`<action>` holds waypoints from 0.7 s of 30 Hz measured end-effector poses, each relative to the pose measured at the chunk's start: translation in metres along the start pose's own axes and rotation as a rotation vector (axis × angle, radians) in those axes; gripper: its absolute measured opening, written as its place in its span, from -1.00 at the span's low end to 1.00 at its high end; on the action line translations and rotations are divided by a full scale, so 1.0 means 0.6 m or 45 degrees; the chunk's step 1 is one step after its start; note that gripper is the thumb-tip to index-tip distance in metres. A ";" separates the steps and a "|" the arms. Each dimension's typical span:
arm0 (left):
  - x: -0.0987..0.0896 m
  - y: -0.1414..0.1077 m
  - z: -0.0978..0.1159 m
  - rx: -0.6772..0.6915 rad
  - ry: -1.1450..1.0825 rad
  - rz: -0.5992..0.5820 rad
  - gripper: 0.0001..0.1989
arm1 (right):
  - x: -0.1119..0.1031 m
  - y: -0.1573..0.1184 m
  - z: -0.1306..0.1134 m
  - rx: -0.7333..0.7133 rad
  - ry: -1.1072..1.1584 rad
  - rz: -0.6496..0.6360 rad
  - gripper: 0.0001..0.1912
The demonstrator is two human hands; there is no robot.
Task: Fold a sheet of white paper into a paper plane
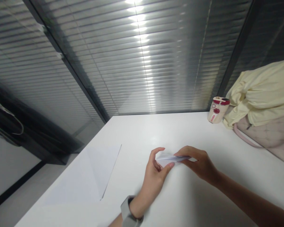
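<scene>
A small piece of folded white paper (166,160) is held just above the white table by both of my hands. My left hand (155,176) grips its left part, thumb along the near edge and the index finger raised and curved over the far side. Its other fingers are partly hidden behind the paper. My right hand (200,162) pinches the right end between thumb and fingers. The layers of the folds are too blurred to make out.
White sheets of paper (82,176) lie on the left of the white table (153,132). At the back right stands a cream and red coffee cup (218,110). Beside it a pale yellow cloth (267,91) drapes over a pink bag (274,132). Blinds (142,63) rise behind.
</scene>
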State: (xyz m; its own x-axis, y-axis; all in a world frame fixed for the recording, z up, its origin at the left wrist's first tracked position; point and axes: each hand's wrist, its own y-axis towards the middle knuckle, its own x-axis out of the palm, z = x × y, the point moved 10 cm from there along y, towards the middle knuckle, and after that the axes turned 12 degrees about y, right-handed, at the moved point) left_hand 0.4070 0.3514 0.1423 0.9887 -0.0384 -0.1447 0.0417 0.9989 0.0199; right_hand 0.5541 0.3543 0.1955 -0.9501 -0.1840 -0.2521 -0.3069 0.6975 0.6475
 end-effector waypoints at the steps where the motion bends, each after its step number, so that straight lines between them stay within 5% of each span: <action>1: 0.002 0.001 -0.001 -0.004 -0.024 -0.014 -0.49 | -0.003 -0.001 0.016 0.126 0.015 0.037 -0.86; 5: -0.005 0.007 0.008 0.054 -0.022 0.017 -0.65 | 0.000 -0.018 0.074 0.572 0.138 0.099 -0.78; 9: -0.043 0.009 0.027 0.175 0.295 0.271 -0.78 | 0.019 -0.032 0.102 0.814 0.454 0.126 -0.70; 11: -0.039 0.014 0.019 0.139 0.238 0.211 -0.72 | 0.032 -0.039 0.111 0.917 0.559 0.117 -0.67; 14: -0.025 0.017 -0.009 -0.029 0.082 0.079 -0.60 | 0.055 -0.050 0.117 1.028 0.651 0.052 -0.67; 21: -0.062 0.017 -0.013 -0.022 0.083 0.303 -0.55 | 0.101 -0.067 0.102 1.083 0.623 -0.191 -0.64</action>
State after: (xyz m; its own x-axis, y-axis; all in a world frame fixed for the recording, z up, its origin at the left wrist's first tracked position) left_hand 0.3695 0.3634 0.1403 0.9590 0.1995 -0.2011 -0.1946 0.9799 0.0445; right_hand 0.5126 0.3574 0.1103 -0.8822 -0.4431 0.1594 -0.4651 0.8730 -0.1470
